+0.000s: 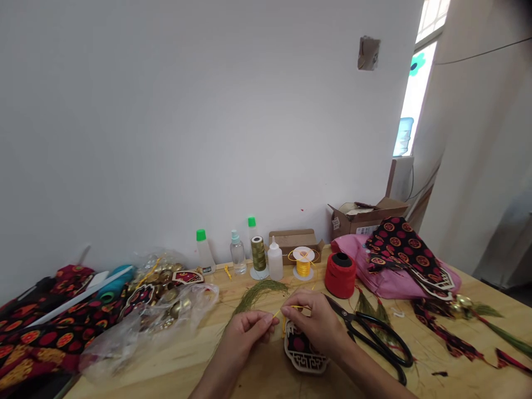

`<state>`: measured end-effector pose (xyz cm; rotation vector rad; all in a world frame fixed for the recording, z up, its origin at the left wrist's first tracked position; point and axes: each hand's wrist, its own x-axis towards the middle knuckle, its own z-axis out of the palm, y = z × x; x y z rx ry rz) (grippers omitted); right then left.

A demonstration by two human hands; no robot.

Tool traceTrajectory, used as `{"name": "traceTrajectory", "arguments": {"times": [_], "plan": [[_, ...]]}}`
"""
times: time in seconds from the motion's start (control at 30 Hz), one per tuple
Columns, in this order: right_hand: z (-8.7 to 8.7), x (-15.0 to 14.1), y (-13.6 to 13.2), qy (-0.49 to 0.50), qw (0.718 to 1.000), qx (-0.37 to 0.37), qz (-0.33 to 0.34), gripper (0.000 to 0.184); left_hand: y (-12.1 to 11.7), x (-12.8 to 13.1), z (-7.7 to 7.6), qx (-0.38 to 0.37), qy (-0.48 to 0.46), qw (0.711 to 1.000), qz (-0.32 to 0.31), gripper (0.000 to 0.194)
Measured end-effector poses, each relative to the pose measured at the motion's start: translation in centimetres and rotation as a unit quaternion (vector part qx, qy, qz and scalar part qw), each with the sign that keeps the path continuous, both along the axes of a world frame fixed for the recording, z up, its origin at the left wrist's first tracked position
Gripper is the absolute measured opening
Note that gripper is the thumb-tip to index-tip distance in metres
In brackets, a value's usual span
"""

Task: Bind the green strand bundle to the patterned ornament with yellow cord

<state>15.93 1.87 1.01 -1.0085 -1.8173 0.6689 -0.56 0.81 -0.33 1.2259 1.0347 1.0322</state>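
Observation:
A thin yellow cord (276, 314) runs between my two hands above the table. My left hand (250, 331) pinches one part of it between thumb and fingertips. The fingers of my right hand (316, 321) are closed on the cord a little to the right, and a loop passes over them. Below the right hand lies a wooden fretwork pendant (306, 361) with dark patterned cloth set in it, partly hidden by that hand. Green tassel threads (260, 289) spread on the table behind my left hand. Black-handled scissors (374, 331) lie right of my right hand.
A yellow cord spool (303, 267), red thread cone (340, 275), olive thread spool (258, 255) and squeeze bottle (275, 260) stand along the wall. At left are patterned cloth (54, 338) and a plastic bag (124, 338) with brass bells. A pink bag (353, 249) lies right.

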Motion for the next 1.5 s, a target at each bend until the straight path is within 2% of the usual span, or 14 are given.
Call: {"name": "traceTrajectory", "arguments": {"times": [0.17, 0.3, 0.5, 0.6, 0.83, 1.03, 1.2, 1.37, 1.5], "plan": [[-0.6, 0.0, 0.5, 0.092, 0.987, -0.13, -0.014, 0.019, -0.4, -0.2, 0.6, -0.002, 0.016, 1.0, -0.018, 0.021], [-0.7, -0.3, 0.5, 0.124, 0.985, -0.118, 0.022, 0.016, -0.5, 0.1, 0.8, 0.026, 0.007, 1.0, -0.008, 0.018], [-1.1, -1.0, 0.1, 0.155, 0.97, -0.181, 0.051, 0.015, -0.5, 0.5, 0.4, -0.088, -0.123, 0.988, 0.032, 0.019], [-1.0, -1.1, 0.1, 0.165, 0.963, -0.204, 0.058, 0.015, -0.3, 0.6, 0.1, -0.117, -0.147, 0.98, 0.067, 0.021], [-0.5, -1.0, -0.2, 0.168, 0.956, -0.231, 0.065, 0.019, 0.6, 0.5, -1.0, -0.051, -0.134, 0.988, 0.063, 0.014], [-0.6, -1.1, -0.4, 0.183, 0.947, -0.257, 0.064, 0.023, 0.2, 0.9, -0.3, -0.002, -0.065, 0.993, 0.1, 0.012], [-0.6, -1.1, -0.3, 0.172, 0.953, -0.237, 0.079, 0.024, 0.0, 1.1, 0.1, 0.046, -0.026, 0.991, 0.127, 0.014], [-0.6, -1.2, -0.2, 0.194, 0.946, -0.238, 0.105, 0.019, 0.2, 0.9, -0.4, 0.042, -0.034, 0.988, 0.144, 0.028], [-0.7, -1.3, -0.3, 0.221, 0.94, -0.235, 0.114, 0.017, 0.1, 1.1, -0.3, 0.033, -0.051, 0.991, 0.12, 0.024]]}}
